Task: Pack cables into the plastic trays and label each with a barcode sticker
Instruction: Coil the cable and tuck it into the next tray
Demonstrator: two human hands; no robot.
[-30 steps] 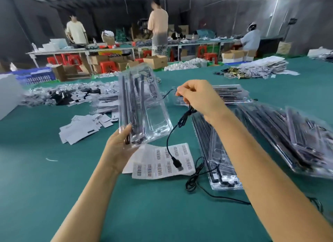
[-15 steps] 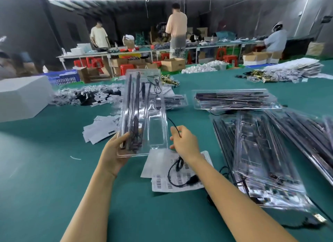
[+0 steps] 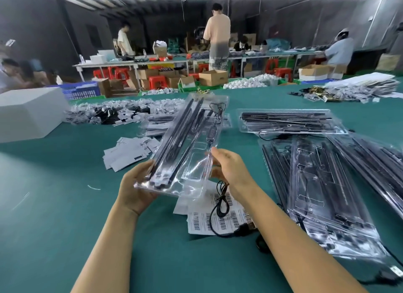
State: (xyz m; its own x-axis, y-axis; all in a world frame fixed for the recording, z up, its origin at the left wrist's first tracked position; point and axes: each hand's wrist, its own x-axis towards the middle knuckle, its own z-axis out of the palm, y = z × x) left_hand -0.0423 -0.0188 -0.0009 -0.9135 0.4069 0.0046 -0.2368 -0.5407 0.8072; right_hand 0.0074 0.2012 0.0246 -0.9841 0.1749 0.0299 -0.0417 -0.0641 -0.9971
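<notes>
- Our left hand [image 3: 136, 188] grips the clear plastic tray [image 3: 185, 148] above the green table [image 3: 54, 205].
- Our right hand [image 3: 231, 170] pinches its right edge; a black cable [image 3: 218, 207] dangles beneath.
- Barcode sticker sheets [image 3: 218, 218] lie under; filled trays [image 3: 322, 194] crowd the right.

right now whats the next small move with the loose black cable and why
Probably the right hand feeds the thin black cable into the clear plastic tray: the left hand holds the tray, and the cable hangs over the white barcode sticker sheets.
</notes>
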